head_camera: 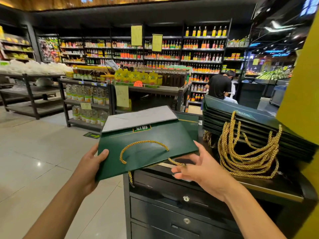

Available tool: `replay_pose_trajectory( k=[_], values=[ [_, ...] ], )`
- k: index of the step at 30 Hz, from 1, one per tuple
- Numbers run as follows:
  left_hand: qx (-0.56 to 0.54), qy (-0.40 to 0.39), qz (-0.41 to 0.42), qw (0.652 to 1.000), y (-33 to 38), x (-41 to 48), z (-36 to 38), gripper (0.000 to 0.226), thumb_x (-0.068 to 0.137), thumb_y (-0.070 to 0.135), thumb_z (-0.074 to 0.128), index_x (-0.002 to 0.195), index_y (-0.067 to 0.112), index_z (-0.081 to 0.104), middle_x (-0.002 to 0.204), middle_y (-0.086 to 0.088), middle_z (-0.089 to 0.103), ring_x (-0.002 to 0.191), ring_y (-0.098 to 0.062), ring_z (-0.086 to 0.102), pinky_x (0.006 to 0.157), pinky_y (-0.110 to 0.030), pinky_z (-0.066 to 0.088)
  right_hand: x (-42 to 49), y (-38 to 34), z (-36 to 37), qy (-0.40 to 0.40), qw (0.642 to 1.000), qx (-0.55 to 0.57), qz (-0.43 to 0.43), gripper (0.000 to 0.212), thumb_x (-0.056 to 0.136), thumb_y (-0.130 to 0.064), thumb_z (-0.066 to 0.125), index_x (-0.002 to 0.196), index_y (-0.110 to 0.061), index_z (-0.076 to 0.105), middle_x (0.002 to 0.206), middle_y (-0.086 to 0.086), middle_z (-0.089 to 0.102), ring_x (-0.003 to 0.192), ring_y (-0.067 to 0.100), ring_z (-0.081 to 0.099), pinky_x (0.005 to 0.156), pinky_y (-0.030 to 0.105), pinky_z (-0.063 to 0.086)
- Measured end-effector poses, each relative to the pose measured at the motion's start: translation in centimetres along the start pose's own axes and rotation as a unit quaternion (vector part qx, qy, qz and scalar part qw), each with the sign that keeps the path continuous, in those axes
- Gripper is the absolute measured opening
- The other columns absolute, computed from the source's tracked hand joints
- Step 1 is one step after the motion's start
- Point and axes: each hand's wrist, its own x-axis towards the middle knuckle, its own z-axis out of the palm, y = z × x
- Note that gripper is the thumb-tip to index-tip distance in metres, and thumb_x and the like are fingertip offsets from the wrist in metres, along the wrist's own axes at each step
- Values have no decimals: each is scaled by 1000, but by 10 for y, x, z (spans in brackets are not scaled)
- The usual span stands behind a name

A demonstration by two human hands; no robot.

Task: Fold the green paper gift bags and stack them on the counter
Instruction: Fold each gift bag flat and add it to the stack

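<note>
Behind, store shelves [172, 54] packed with bottles. Front right, black bench [172, 195], drawers closed. On the bench top at right: stack of folded green bags [259, 121], all flat, gold rope handles [246, 156] spilling over the near edge. One green bag [155, 138] held flat in the air over the bench's left end, grey base flap [138, 118] turned up on the far side, gold handle [145, 141] lying on its top face. Left hand [89, 168] grips the bag's left edge, thumb on top. Right hand [203, 168] open, fingers spread at the bag's right corner; contact unclear.
</note>
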Motion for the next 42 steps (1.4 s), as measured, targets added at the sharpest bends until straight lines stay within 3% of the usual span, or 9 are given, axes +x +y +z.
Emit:
replay_pose_trajectory(
  k=[5, 11, 15, 18, 21, 23, 31, 38, 42],
  values=[
    [59, 30, -14, 998, -8, 15, 2, 40, 103, 12, 56, 143, 18, 55, 115, -8, 74, 95, -24, 73, 75, -34, 59, -7, -6, -19, -12, 979, -191, 65, 112, 83, -24, 83, 160, -38, 3, 84, 10, 71, 53, 22, 57, 53, 32, 52],
    [182, 72, 61, 979, -5, 22, 18, 35, 102, 14, 60, 136, 15, 58, 104, -8, 73, 91, -22, 71, 67, -30, 56, 22, -1, -25, 136, 891, -414, -124, 32, 97, -38, 62, 127, -26, 60, 64, 0, 65, 56, 6, 58, 62, 26, 46],
    [291, 67, 117, 947, -4, 23, 27, 21, 103, 21, 57, 124, 23, 60, 101, -4, 73, 87, -18, 71, 66, -30, 58, 59, 16, -29, 105, 834, -508, -190, 35, 103, -32, 55, 136, -23, 61, 126, -1, 63, 120, 8, 54, 106, 29, 42],
    [451, 79, 157, 875, -5, 26, 25, 31, 102, 27, 57, 129, 15, 62, 116, -2, 68, 99, -20, 66, 71, -27, 54, 71, 27, -33, 44, 829, -542, -131, 44, 108, -33, 41, 151, -22, 46, 164, 1, 32, 154, 19, 20, 126, 36, 16],
    [592, 106, 246, 760, 0, 28, 28, 38, 98, 26, 61, 134, 13, 62, 130, -10, 60, 119, -28, 54, 96, -39, 48, 69, 27, -32, 18, 820, -561, -112, 45, 111, -30, 32, 154, -20, 41, 165, 3, 29, 154, 19, 18, 124, 32, 11],
    [600, 76, 313, 732, 7, 25, 40, 33, 97, 19, 62, 130, 14, 65, 130, -9, 61, 121, -28, 55, 101, -43, 45, 68, 26, -30, 21, 817, -566, -113, 44, 111, -28, 31, 154, -19, 41, 164, 4, 32, 153, 19, 21, 123, 33, 12],
    [607, -278, 342, 661, 3, 8, 127, 33, 100, 19, 62, 132, 22, 66, 135, 5, 65, 127, -14, 55, 111, -32, 41, 67, 27, -30, 20, 822, -559, -108, 45, 111, -28, 30, 155, -21, 39, 165, 4, 30, 154, 19, 19, 122, 30, 11],
    [662, -284, 321, 615, -2, 17, 141, 19, 101, 25, 60, 115, 25, 72, 110, 1, 63, 99, -18, 58, 91, -41, 49, 67, 27, -30, 29, 828, -550, -111, 44, 111, -27, 31, 153, -21, 42, 164, 5, 33, 154, 19, 21, 122, 29, 11],
    [625, -261, 330, 658, -4, 18, 140, 10, 103, 19, 55, 107, 20, 64, 104, 0, 62, 95, -19, 59, 88, -44, 50, 67, 28, -30, 28, 831, -545, -110, 44, 111, -28, 31, 153, -22, 44, 163, 5, 34, 154, 19, 22, 123, 31, 13]
  ],
)
